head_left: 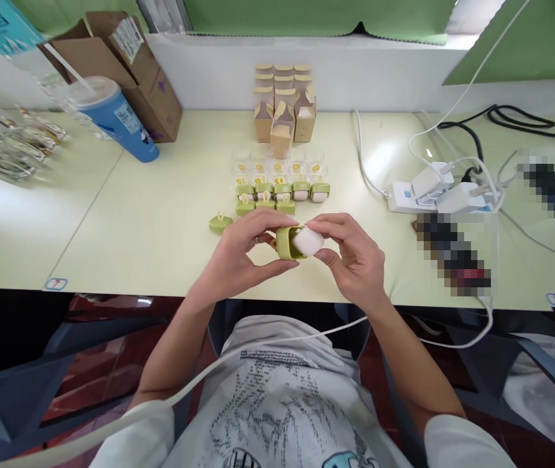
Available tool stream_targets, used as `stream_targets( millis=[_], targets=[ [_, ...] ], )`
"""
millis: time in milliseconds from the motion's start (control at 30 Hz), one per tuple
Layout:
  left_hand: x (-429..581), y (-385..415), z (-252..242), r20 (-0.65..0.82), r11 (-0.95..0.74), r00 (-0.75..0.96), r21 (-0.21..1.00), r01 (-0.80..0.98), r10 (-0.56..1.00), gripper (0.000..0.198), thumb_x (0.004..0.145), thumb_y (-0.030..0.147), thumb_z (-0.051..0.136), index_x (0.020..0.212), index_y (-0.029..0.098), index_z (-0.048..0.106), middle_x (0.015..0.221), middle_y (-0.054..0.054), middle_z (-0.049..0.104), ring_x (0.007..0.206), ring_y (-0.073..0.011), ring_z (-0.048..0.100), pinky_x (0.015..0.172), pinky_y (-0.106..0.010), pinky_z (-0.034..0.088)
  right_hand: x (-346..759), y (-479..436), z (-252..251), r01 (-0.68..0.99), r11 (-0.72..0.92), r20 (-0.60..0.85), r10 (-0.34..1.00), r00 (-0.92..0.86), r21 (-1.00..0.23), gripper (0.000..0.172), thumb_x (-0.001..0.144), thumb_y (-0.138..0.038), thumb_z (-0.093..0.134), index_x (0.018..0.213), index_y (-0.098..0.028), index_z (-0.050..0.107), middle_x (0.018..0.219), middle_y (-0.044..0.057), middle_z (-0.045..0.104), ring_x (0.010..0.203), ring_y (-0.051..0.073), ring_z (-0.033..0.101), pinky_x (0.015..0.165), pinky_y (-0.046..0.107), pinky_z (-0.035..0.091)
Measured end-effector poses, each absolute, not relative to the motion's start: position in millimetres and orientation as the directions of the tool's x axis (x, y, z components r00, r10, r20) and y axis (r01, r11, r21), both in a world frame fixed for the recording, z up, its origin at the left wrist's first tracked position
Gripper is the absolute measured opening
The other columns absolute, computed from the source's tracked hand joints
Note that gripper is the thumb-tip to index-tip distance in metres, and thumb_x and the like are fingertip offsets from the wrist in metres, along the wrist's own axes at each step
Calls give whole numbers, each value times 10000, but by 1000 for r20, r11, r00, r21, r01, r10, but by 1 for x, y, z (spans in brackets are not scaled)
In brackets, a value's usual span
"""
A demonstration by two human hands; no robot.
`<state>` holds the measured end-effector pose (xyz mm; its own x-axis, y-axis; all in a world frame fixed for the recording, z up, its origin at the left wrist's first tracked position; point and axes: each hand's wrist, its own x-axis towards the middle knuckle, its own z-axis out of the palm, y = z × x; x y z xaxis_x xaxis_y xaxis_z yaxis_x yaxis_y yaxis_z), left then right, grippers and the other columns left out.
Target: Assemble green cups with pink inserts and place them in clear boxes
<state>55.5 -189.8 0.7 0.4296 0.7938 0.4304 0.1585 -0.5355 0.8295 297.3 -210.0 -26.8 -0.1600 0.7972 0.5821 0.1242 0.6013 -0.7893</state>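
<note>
My left hand (251, 250) grips a green case (284, 244) between thumb and fingers, its open end turned to the right. A pale, rounded sponge-like piece (309, 241) is pinched in my right hand (348, 253), its left end at the case's mouth. How far it reaches inside is hard to see. A single green case (220, 223) lies on the table left of my left hand. Just beyond my hands stand rows of green cases (282, 189), some with pale pieces showing, and clear covers with yellow marks (278, 167) behind them.
Open small cardboard boxes (282, 123) stand in rows by the wall. To the left are a blue cup (124, 123) and a large carton (160, 97). A white power strip (411, 197) with plugs and cables lies right, near blurred-out items (453, 253). A white cable crosses my lap.
</note>
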Motion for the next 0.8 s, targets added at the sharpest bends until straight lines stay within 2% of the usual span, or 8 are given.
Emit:
stream_targets(
  millis=[233,367,500,633,800],
  targets=[
    [62,-191,-2,479,-562,389,817,130,787,483,879,357,1016,1315,271,826,1299,-133,813,1233,-266,789,940,-358,714,297,-209,-30,131,570,555,821,-138,-811,249,1101,-419,755,1330,-345,819,1312,112,767,1229,311,747,955,496,706],
    [61,-192,-1,487,-567,374,812,138,789,494,871,364,1024,1312,254,833,1302,-144,820,1225,-269,797,949,-367,719,295,-213,-29,92,597,586,801,-120,-797,257,1114,-330,732,1356,-362,810,1316,101,758,1234,293,738,971,486,705],
    [59,-192,-2,531,-609,371,783,129,762,552,836,271,1047,1346,264,836,1325,-137,827,1271,-262,797,955,-332,711,290,-217,-27,130,620,612,785,-102,-774,278,1118,-282,715,1374,-345,803,1310,111,759,1229,291,742,962,482,717],
    [56,-189,-3,569,-641,375,762,95,732,632,795,215,1067,1380,274,836,1327,-129,837,1266,-249,806,937,-289,705,288,-217,-26,87,667,659,745,-103,-740,389,1087,-163,742,1424,-347,798,1302,99,748,1201,249,736,926,406,703],
    [55,-188,-6,576,-642,376,763,70,726,666,772,196,1078,1387,281,837,1322,-124,839,1265,-231,801,944,-266,696,290,-219,-25,61,661,653,749,-114,-748,441,1077,-120,740,1444,-357,798,1311,94,733,1200,239,727,926,390,701]
  ],
)
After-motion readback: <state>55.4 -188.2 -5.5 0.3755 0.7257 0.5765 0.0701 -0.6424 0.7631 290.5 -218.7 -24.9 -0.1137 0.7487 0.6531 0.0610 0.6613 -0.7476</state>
